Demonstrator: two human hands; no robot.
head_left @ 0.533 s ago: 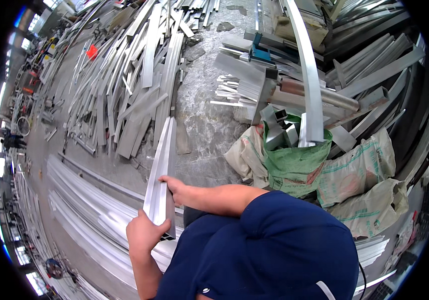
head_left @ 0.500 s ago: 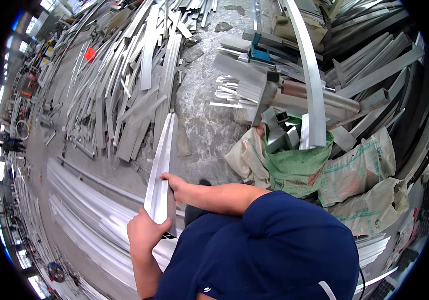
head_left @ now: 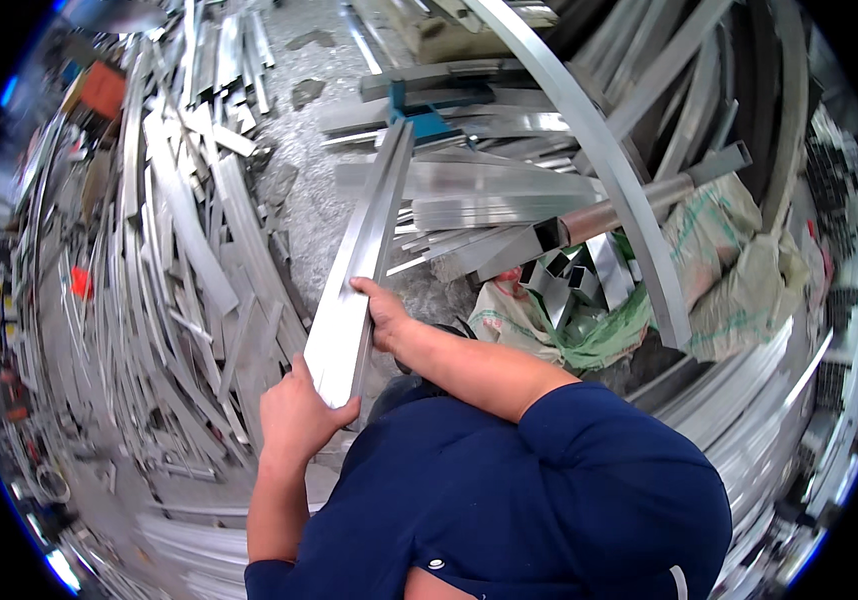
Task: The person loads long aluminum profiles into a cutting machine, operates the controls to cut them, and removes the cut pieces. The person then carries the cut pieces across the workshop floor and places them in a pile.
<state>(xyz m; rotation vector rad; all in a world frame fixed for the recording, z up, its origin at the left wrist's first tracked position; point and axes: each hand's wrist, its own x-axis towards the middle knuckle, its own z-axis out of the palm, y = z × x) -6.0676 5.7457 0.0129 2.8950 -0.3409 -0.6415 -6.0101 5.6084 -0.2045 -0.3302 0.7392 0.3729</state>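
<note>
Both hands hold a long flat aluminium profile [head_left: 357, 262] that runs from my chest up toward the top centre of the view. My left hand [head_left: 297, 412] grips its near end from the left and below. My right hand [head_left: 381, 312] clasps its right edge a little farther up. The far end of the profile reaches over a blue metal part [head_left: 427, 118] on the ground. My dark blue shirt [head_left: 529, 500] fills the lower middle.
Heaps of aluminium strips and offcuts [head_left: 174, 260] cover the floor on the left. On the right are square tubes [head_left: 539, 250], a long curved profile [head_left: 604, 160] and woven sacks [head_left: 739, 270] holding scrap. Bare concrete floor [head_left: 314, 195] shows between them.
The view has swung, and the profile now points higher and further right, over the blue part. Both hands keep the same hold on it.
</note>
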